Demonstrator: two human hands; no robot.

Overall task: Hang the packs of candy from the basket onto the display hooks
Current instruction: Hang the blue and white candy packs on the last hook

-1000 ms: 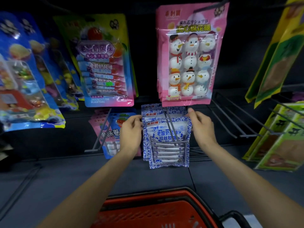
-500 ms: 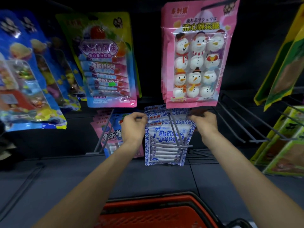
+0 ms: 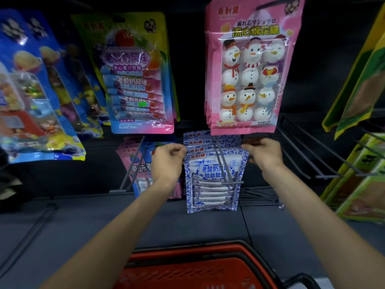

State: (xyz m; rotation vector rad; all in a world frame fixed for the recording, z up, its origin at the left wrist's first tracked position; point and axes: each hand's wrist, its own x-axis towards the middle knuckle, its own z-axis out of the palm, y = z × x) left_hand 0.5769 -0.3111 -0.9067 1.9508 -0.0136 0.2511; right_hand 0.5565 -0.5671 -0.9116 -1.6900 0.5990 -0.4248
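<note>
Left hand [image 3: 166, 161]: pinching the blue-and-white plastic candy pack [image 3: 212, 184] at its top-left corner.
Right hand [image 3: 264, 155]: pinching the top-right corner, levelling it to slide along the grey wire hook [image 3: 224, 165].

A stack of pink snowman marshmallow packs [image 3: 250, 69] hangs far and right of centre against the dark back panel [image 3: 189, 59]. To its left hang a yellow, blue and pink pack of stick sweets [image 3: 135, 80] and, at the left edge, overlapping blue packs [image 3: 41, 90]. Green-and-yellow packs [image 3: 358, 84] fill the right edge, and pink-and-blue packs [image 3: 141, 167] hang lower, above the dark shelf [image 3: 83, 222].
</note>
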